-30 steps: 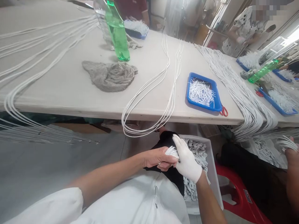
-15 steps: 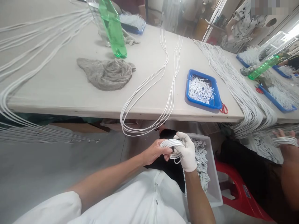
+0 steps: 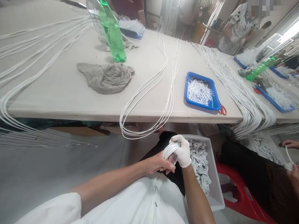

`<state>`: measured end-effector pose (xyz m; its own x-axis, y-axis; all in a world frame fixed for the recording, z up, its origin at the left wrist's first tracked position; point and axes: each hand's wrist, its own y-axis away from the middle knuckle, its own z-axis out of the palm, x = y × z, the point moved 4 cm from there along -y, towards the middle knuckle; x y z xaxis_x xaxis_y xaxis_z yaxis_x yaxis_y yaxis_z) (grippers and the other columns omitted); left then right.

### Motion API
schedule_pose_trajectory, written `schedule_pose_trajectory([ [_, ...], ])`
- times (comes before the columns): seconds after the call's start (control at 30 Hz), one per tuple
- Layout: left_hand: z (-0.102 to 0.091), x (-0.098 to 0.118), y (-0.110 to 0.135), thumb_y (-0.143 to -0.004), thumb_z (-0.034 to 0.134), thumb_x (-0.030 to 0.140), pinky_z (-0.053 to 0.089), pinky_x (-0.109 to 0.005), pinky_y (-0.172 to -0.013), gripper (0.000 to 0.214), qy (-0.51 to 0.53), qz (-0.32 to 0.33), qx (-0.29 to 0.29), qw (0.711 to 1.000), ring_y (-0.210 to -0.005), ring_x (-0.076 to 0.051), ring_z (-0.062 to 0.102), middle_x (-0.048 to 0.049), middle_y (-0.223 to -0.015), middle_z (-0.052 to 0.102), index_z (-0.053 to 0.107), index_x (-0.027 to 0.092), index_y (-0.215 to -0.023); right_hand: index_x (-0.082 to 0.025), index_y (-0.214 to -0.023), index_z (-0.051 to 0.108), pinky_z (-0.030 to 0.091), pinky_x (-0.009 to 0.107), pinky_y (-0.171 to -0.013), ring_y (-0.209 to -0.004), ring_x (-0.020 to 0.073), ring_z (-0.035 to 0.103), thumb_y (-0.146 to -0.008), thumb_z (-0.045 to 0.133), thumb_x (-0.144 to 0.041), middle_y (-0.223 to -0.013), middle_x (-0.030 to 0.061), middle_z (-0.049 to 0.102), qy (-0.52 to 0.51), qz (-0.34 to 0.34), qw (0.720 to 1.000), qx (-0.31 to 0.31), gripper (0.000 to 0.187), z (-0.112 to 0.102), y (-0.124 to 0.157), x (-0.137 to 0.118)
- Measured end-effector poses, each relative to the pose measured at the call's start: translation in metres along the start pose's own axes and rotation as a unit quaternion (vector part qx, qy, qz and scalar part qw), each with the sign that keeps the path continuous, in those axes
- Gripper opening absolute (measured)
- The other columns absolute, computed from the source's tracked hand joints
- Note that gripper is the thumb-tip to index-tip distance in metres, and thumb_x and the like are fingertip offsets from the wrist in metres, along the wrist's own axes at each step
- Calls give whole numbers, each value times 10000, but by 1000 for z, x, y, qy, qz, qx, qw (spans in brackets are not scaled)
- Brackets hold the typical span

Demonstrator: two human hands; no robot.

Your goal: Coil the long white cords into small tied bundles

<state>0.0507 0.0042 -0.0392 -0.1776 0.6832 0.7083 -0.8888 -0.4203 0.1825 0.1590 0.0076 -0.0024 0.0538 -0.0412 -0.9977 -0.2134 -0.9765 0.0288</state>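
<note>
White cord bundle [image 3: 170, 151] pinched between bare left hand [image 3: 157, 163] and gloved right hand [image 3: 183, 151], pressed together at the corner of plastic crate [image 3: 216, 199]; bench edge [image 3: 70, 115] runs just beyond, cord loops [image 3: 140, 132] hanging over it; open floor [image 3: 58, 174] lies leftward.

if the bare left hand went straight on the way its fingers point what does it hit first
The left hand would likely meet the white-gloved right hand, gripping a white cord bundle, first; depth is unclear.
</note>
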Motion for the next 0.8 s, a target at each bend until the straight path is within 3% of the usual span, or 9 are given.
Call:
schedule_pose_trajectory([
  [0.1, 0, -7, 1, -628, 733, 258, 431, -283, -578, 207, 17, 3, 20, 1000, -425, -90, 429, 46, -414, 431, 569, 144, -573, -190, -928, 607, 497, 261, -679, -712, 142, 616, -646, 590, -94, -806, -8, 658, 1, -7, 1000, 10, 299, 2, 2, 3],
  [0.23, 5, -16, 4, -613, 740, 203, 426, -298, -610, 374, 58, -23, 4, 998, -417, -74, 356, 79, -341, 289, 400, 179, -461, -177, -870, 619, 494, 254, -662, -687, 139, 603, -645, 570, -87, -751, -12, 643, 18, 5, 1000, -1, 248, 2, 6, 4],
  [0.33, 2, -16, 5, -596, 762, 279, 394, -283, -559, 383, 29, -25, 16, 999, -451, -109, 427, 70, -345, 284, 419, 178, -459, -186, -849, 612, 488, 248, -657, -701, 140, 600, -640, 572, -76, -780, -16, 634, 42, -3, 999, -5, 240, -3, 10, 1],
  [0.43, -6, -5, 4, -621, 759, 359, 396, -275, -563, 312, -60, -23, 48, 997, -565, -152, 522, 25, -471, 457, 524, 156, -597, -195, -831, 605, 476, 252, -672, -714, 142, 589, -652, 550, -67, -782, -22, 618, 72, -38, 997, 11, 227, -12, 11, -1],
  [0.5, -13, 11, 5, -634, 762, 379, 443, -308, -669, 343, -200, 23, 120, 972, -738, -190, 576, -33, -751, 618, 588, 157, -830, -197, -822, 605, 462, 256, -689, -722, 143, 578, -651, 522, -54, -774, -24, 609, 99, -54, 993, 33, 237, -18, 10, 1],
  [0.6, -13, 37, 12, -620, 775, 335, 376, -439, -957, 553, -459, 154, 215, 848, -1165, -300, 466, -112, -1245, 547, 545, 188, -1101, -197, -813, 606, 447, 260, -701, -736, 144, 566, -660, 519, -52, -787, -21, 603, 130, -88, 987, 31, 228, -20, 10, 0],
  [0.67, -9, 40, 13, -670, 710, 241, 315, -464, -1021, 428, -544, 199, 218, 786, -1254, -315, 395, -132, -1358, 465, 551, 176, -1062, -200, -815, 603, 445, 258, -690, -732, 142, 562, -671, 531, -58, -794, -19, 598, 128, -110, 986, 19, 214, -16, 13, -4],
  [0.73, -9, 35, 10, -715, 601, 150, 396, -417, -940, 292, -536, 183, 217, 795, -1124, -266, 517, -119, -1273, 538, 547, 178, -1001, -205, -834, 602, 446, 251, -662, -720, 139, 561, -666, 544, -59, -799, -19, 590, 114, -123, 986, 10, 230, -11, 16, -9],
  [0.8, -13, 28, 4, -715, 535, 107, 461, -338, -796, 255, -471, 143, 229, 840, -917, -200, 599, -66, -1071, 631, 535, 187, -957, -210, -846, 603, 454, 247, -646, -714, 138, 567, -665, 557, -62, -804, -18, 588, 98, -135, 986, 8, 238, -7, 17, -12],
])
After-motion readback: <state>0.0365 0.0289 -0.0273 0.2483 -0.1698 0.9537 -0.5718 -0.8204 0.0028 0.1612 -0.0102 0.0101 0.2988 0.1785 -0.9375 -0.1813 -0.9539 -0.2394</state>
